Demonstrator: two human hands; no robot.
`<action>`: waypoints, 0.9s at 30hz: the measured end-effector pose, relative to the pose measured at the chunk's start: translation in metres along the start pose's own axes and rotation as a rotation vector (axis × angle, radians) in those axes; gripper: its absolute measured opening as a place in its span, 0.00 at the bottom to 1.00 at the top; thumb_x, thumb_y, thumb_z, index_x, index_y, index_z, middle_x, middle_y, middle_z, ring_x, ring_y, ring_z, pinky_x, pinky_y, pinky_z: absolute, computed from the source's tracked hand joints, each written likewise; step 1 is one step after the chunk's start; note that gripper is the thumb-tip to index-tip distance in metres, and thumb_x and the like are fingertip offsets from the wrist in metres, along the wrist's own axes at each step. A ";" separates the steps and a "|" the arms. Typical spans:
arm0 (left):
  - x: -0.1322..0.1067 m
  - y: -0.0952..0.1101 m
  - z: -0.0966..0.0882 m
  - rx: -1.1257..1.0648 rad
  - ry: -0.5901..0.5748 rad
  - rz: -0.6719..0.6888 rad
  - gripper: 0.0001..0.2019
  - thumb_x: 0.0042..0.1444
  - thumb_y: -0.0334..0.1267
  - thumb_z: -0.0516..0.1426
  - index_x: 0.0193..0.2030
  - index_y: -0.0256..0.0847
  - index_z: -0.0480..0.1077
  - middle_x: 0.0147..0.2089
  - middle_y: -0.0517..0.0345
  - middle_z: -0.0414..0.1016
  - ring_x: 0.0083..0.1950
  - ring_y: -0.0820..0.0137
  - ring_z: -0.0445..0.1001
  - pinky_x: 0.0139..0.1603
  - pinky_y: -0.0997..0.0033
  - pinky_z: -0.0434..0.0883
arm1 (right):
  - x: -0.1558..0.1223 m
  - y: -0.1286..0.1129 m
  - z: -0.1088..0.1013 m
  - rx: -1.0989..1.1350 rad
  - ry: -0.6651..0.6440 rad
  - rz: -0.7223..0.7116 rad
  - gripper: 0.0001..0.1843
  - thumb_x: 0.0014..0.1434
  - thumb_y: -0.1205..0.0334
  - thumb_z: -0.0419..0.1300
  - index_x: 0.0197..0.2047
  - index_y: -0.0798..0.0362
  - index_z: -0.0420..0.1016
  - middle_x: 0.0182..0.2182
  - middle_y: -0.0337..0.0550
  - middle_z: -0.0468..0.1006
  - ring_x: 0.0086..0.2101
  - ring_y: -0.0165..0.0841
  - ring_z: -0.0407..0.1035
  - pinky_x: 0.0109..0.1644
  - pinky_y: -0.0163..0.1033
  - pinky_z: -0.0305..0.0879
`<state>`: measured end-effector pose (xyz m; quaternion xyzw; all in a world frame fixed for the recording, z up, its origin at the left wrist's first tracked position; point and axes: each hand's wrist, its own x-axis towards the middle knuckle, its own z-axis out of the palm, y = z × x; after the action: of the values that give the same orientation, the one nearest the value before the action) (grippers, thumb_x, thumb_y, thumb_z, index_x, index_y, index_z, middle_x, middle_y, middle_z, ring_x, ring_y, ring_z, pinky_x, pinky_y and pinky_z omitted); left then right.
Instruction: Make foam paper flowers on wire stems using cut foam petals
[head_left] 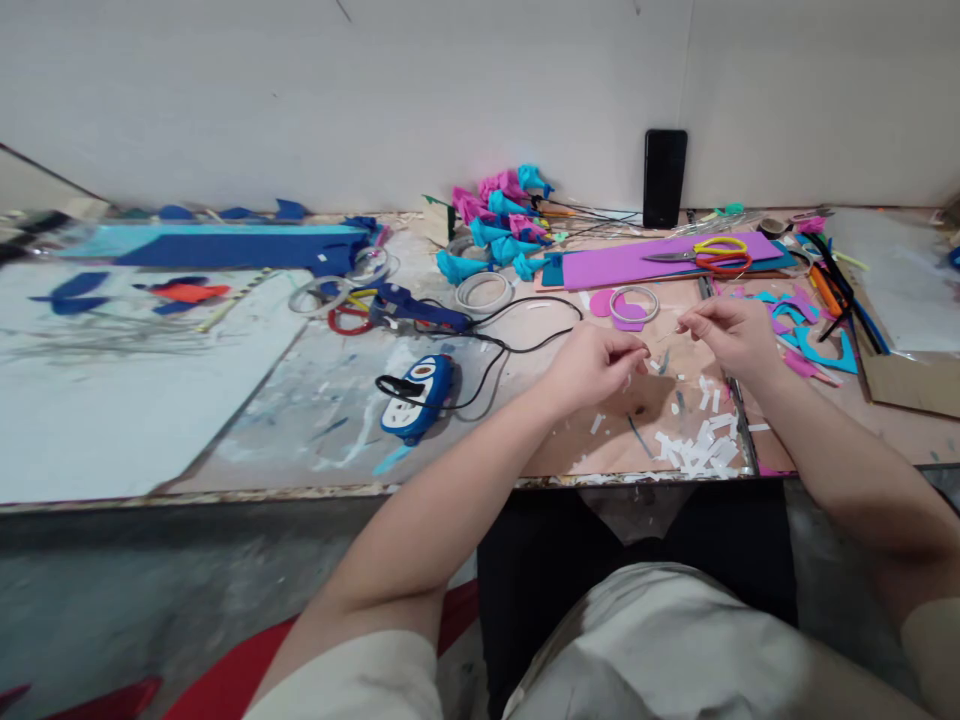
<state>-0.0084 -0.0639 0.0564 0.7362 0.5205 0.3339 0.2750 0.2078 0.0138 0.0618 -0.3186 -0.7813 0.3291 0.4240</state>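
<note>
My left hand (600, 365) is held above the table with its fingers curled in a pinch. Facing it across a small gap, my right hand (731, 335) pinches with thumb and forefinger. Whatever either one holds is too small to make out. Behind them lies a roll of white tape (634, 319), partly over pink and purple foam pieces (601, 302). Cut white paper strips (701, 445) are heaped below my right hand near the table's front edge. To its right are blue and pink foam offcuts (823, 345).
Scissors (705, 257) rest on purple foam sheets (600, 265) at the back. Blue and pink foam flowers (495, 225) lie left of a phone (664, 178) leaning on the wall. A cable runs from a glue gun (420, 308) near a blue-white power strip (420, 398).
</note>
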 end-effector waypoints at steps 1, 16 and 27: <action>-0.001 0.000 0.002 0.164 0.065 0.064 0.13 0.63 0.36 0.54 0.31 0.37 0.78 0.25 0.56 0.78 0.24 0.73 0.70 0.30 0.72 0.63 | -0.001 -0.001 0.002 -0.005 0.027 0.056 0.13 0.60 0.54 0.65 0.29 0.52 0.84 0.25 0.43 0.82 0.25 0.31 0.71 0.31 0.38 0.64; 0.005 -0.011 0.010 0.636 0.174 0.078 0.13 0.66 0.34 0.52 0.42 0.36 0.78 0.32 0.48 0.80 0.32 0.64 0.77 0.34 0.67 0.67 | 0.000 0.008 0.019 0.398 0.147 0.365 0.13 0.52 0.51 0.70 0.29 0.53 0.82 0.26 0.44 0.82 0.24 0.27 0.66 0.29 0.34 0.62; 0.038 -0.003 -0.013 -0.685 -0.417 -0.200 0.22 0.52 0.56 0.67 0.35 0.34 0.77 0.27 0.53 0.79 0.20 0.81 0.57 0.22 0.77 0.53 | 0.000 0.006 0.008 0.187 -0.116 -0.169 0.08 0.61 0.55 0.66 0.35 0.47 0.86 0.33 0.43 0.86 0.34 0.35 0.79 0.41 0.40 0.74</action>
<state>-0.0114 -0.0265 0.0702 0.5998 0.3815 0.3032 0.6347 0.2023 0.0149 0.0534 -0.1913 -0.7945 0.3813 0.4321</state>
